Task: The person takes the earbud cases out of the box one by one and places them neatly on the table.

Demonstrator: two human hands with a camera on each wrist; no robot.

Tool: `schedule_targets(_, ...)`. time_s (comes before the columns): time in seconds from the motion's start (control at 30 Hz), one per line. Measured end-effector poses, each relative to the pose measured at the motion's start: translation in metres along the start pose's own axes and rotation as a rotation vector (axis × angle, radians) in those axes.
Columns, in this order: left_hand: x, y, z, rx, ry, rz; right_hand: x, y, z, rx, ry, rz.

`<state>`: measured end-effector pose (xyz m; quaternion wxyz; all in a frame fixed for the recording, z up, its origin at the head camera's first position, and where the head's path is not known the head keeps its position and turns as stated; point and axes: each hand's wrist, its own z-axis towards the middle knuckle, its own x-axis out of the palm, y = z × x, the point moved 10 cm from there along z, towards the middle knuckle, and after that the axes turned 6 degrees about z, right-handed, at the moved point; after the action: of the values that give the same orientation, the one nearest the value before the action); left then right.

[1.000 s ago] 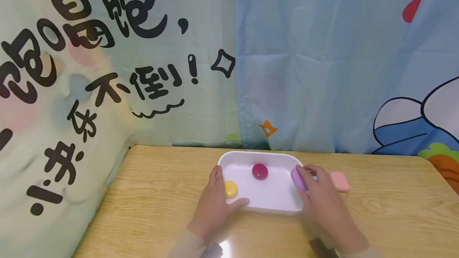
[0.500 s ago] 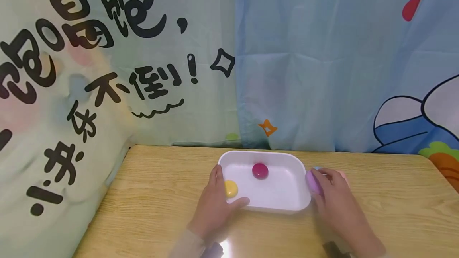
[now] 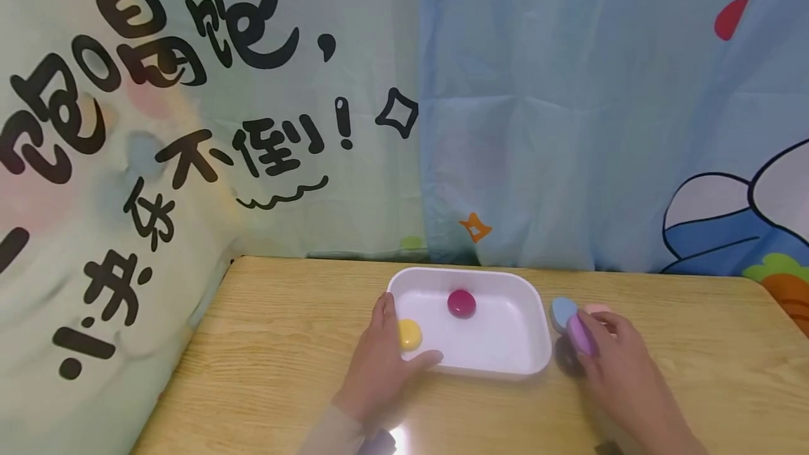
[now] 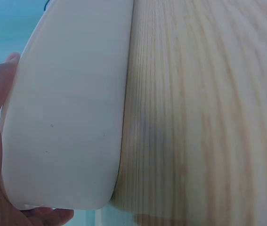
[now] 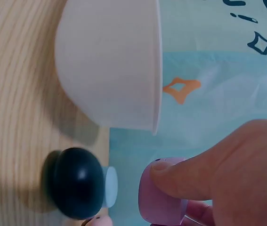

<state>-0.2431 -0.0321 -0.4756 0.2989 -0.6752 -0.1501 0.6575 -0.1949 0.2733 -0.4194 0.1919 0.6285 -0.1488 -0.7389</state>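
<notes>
A white rectangular tray (image 3: 493, 339) lies on the table with a dark pink rounded piece (image 3: 462, 304) and a yellow one (image 3: 410, 335) inside. My left hand (image 3: 382, 364) grips the tray's left front corner, thumb over the front rim and fingers along the left end. To the right of the tray, my right hand (image 3: 622, 371) pinches a purple rounded piece (image 5: 164, 193) between thumb and fingers, above the table. Close beneath it sit a dark, shiny rounded piece (image 5: 79, 183) and a light blue one (image 3: 562, 314). A pink piece (image 3: 597, 309) is partly hidden behind the right hand.
The wood-grain table (image 3: 284, 328) runs back to a printed cloth (image 3: 537, 125) hanging behind it. Another cloth (image 3: 126, 230) with black lettering hangs along the left side.
My right hand has moved right with the purple piece, from over the tray's right rim to beside the tray. The dark and blue pieces now show. The left hand stays at the tray.
</notes>
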Motion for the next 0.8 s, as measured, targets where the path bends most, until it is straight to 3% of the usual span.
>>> schedule_targets(0.27,0.001,0.001,0.001,0.006,-0.004,0.000,0.004,-0.017,-0.003,0.067,0.041,0.002)
schedule_targets(0.5,0.001,-0.001,0.002,0.011,-0.011,0.008,0.012,-0.041,-0.010,0.169,0.126,0.036)
schedule_targets(0.8,0.000,0.000,0.001,0.004,-0.010,0.003,0.015,-0.054,-0.013,0.185,0.098,0.033)
